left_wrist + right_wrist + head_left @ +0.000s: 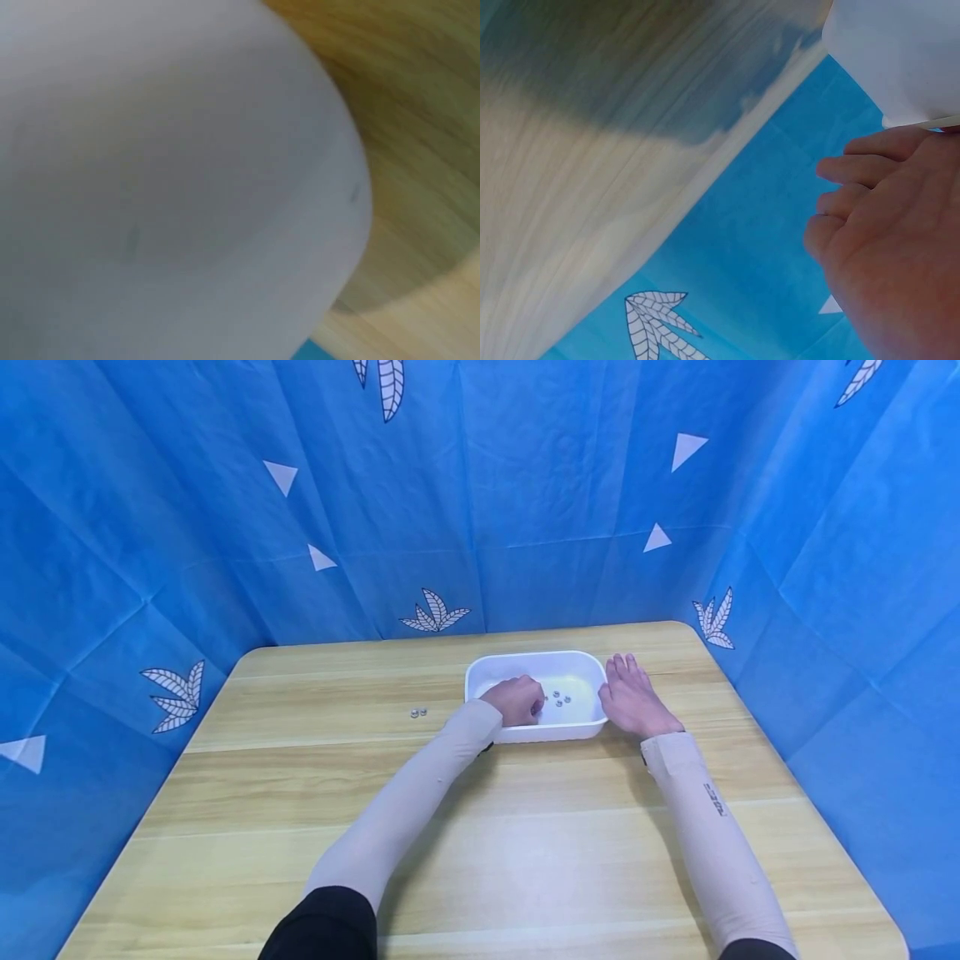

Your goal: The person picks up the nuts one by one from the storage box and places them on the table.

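My left hand (516,699) reaches down into a white plastic tub (536,733), its fingers curled near the tub's floor. The fingertips are hidden, and I cannot tell whether they hold anything. Just right of them lie several small shiny metal pieces (558,703) that look like nuts. My right hand (633,697) is at the tub's right end, its fingers straight and pointing away along the outside. In the right wrist view, that hand (900,202) sits right at the tub's rim (930,122). The left wrist view is filled mostly by the tub's white outer wall (187,187).
Two more small metal pieces (418,713) lie on the wooden table (300,802), left of the tub. A blue curtain (525,510) with leaf and triangle prints hangs behind the table and along both sides.
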Motion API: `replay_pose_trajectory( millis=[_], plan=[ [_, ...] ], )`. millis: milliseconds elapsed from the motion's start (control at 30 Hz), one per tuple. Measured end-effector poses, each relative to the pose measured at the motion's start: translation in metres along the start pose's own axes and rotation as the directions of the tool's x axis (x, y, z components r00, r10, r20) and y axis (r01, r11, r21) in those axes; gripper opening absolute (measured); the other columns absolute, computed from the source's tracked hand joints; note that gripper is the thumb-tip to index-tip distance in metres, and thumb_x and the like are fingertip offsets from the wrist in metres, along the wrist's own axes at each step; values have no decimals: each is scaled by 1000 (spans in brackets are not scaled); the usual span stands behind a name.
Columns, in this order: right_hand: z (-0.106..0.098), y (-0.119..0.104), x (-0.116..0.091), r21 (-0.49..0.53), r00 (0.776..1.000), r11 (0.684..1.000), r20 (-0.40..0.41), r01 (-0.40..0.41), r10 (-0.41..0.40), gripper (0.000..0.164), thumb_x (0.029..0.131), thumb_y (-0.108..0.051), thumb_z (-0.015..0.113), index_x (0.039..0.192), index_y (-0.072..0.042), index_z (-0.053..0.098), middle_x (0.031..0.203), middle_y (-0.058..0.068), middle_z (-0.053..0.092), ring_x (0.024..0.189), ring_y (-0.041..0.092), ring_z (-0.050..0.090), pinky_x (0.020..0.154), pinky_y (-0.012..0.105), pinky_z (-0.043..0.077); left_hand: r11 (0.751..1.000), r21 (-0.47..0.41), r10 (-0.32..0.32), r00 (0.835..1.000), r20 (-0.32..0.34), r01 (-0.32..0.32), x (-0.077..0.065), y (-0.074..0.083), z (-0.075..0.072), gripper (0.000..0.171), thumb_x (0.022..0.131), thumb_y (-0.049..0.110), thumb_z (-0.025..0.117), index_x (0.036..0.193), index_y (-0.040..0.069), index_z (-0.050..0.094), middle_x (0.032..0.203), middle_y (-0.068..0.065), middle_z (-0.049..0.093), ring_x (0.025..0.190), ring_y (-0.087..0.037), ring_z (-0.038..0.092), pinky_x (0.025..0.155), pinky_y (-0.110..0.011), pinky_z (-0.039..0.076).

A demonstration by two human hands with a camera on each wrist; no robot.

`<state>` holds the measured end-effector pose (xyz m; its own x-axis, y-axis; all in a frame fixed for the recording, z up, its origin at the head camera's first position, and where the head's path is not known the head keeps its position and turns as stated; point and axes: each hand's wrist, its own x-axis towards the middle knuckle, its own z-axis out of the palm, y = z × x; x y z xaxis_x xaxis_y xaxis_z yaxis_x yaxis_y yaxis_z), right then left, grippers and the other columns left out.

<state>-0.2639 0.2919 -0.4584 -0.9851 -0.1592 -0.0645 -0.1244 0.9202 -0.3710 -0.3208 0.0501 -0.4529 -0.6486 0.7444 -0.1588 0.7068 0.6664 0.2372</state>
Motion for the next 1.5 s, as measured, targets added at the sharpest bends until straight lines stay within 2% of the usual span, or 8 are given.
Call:
replay_pose_trajectory(
  millis=[233,433,667,833,1233,1400,1500],
  plan=[
    [0,0,-1,3,1000,1000,0,6,-6,65,109,-26,20,158,15,11,169,34,4,159,49,-8,130,61,-1,999,-41,17,1000,-1,-17,-3,-1,-1,9,91,8,72,92,10,80,100,-2,79,82,-12,63,83,-24,55],
    [-1,0,-1,-1,1000,1000,1,5,-5,64,109,-25,20,158,15,11,169,34,4,159,50,-8,130,61,-1,997,-82,13,1000,5,-12,-3,-3,-2,12,91,8,72,97,10,82,108,-3,80,84,-11,64,85,-24,55],
    [-2,0,-2,-4,1000,1000,-1,11,-11,64,109,-25,21,158,15,11,169,34,4,159,50,-7,131,61,-1,996,-86,-14,999,42,18,-3,-5,-4,21,92,7,71,111,10,80,119,-5,78,106,-15,71,100,-27,57],
    [-2,-1,-1,-10,1000,1000,-1,9,-9,64,109,-25,21,158,15,11,169,34,4,159,51,-5,131,61,-1,994,-105,-16,998,58,22,-8,-5,-9,26,92,6,69,116,8,78,122,-7,77,115,-19,70,104,-30,55],
    [-2,-2,-1,-6,1000,1000,5,3,-3,64,109,-25,20,158,14,10,169,34,3,159,50,-5,131,61,0,994,-104,-28,996,81,36,-10,-13,-9,26,90,6,71,115,9,79,116,-5,78,105,-15,68,98,-28,57],
    [-2,-2,-1,-3,1000,1000,8,1,-1,64,109,-25,20,158,15,9,169,34,2,159,49,-8,131,61,-1,995,-95,-7,996,84,15,-16,-12,-13,21,90,5,71,109,8,80,108,-6,79,95,-15,66,88,-27,56],
    [-3,-3,-2,-9,1000,1000,3,4,-4,64,109,-25,20,158,15,10,169,34,3,159,49,-8,131,61,-1,996,-88,-9,996,87,17,-18,-12,-15,21,91,5,70,109,8,80,109,-6,79,95,-15,66,89,-27,56]
  ],
)
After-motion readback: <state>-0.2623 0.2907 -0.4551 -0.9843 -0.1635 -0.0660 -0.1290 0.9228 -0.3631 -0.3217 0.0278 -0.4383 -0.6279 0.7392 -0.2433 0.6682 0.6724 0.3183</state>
